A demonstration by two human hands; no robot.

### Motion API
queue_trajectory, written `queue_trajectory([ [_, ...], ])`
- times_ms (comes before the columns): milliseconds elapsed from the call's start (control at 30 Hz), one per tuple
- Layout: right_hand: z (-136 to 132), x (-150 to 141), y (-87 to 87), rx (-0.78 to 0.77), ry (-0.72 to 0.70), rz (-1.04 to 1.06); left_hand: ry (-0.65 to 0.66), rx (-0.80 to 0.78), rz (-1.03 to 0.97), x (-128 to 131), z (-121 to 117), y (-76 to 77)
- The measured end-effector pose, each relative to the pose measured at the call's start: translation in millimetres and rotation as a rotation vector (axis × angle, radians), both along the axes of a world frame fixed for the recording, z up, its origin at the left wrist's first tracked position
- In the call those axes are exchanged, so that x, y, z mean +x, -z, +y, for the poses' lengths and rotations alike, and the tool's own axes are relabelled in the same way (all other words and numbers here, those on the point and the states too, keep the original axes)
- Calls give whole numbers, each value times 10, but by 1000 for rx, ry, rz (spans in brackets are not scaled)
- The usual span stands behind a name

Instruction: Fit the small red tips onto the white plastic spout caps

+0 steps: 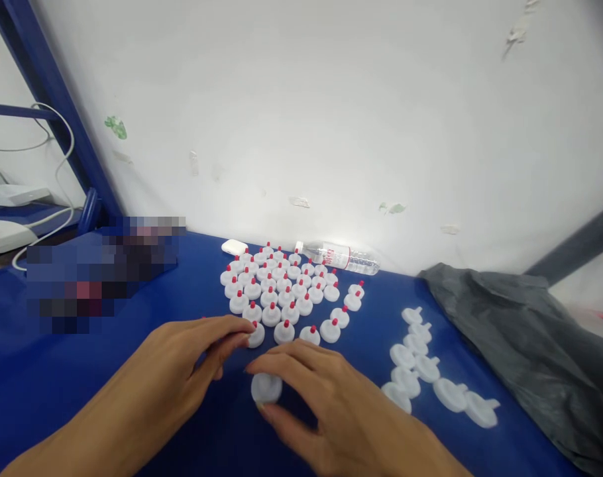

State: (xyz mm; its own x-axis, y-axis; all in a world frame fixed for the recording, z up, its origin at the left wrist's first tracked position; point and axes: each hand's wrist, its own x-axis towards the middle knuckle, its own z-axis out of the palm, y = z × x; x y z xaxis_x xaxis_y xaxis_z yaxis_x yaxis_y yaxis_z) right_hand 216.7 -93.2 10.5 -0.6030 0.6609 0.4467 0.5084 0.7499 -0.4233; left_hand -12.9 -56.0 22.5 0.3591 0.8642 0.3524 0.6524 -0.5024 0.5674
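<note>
In the head view my left hand point(202, 358) has its fingertips pinched together beside a white round piece with a red tip point(255, 336). Whatever lies between those fingertips, if anything, is too small or hidden to make out. A white disc-shaped plastic piece point(266, 389) sits low in the middle, between the thumb and fingers of my right hand point(326, 397). No red tip shows on that piece. Beyond both hands stand many white round pieces with red tips point(270, 315), grouped closely on the blue surface. To the right lie several similar white pieces without red tips point(427, 368).
A clear plastic bottle point(341, 257) lies along the wall point(301, 119), near a small white case point(234, 247). Dark grey sheeting point(510, 344) drapes over the right side of the blue table point(182, 278). At far left are a blue frame post point(57, 86) and a white cable point(65, 162).
</note>
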Motion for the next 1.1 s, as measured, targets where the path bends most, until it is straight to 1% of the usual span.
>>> queue_trajectory([
  [33, 4, -10, 30, 15, 1, 1, 17, -15, -5, 6, -7, 16],
  [133, 28, -16, 102, 41, 40, 30, -3, -65, -13, 8, -41, 42],
  [200, 43, -12, 132, 39, 96, 63, -18, -88, -26, 5, -70, 31],
  [300, 53, -8, 157, 65, 153, 87, -17, -82, -79, 13, -104, -11],
  [433, 43, -22, 165, 102, 156, 101, 20, -72, -171, 35, -117, -37],
  [533, 29, -42, 159, 108, 156, 106, 5, -101, -213, 38, -118, -19],
  [767, 38, -42, 141, 206, 190, 177, 17, -190, -187, 42, -124, -19],
  [933, 76, 12, 126, 234, 142, 163, 31, -188, -163, 55, -132, -41],
  [1000, 79, 18, 117, 225, 113, 168, 23, -171, -140, 42, -140, -1],
  [1033, 77, 16, 110, 232, 104, 180, 7, -158, -117, 25, -144, 40],
  [1100, 65, 5, 93, 266, 107, 207, -52, -85, -48, -30, -152, 162],
])
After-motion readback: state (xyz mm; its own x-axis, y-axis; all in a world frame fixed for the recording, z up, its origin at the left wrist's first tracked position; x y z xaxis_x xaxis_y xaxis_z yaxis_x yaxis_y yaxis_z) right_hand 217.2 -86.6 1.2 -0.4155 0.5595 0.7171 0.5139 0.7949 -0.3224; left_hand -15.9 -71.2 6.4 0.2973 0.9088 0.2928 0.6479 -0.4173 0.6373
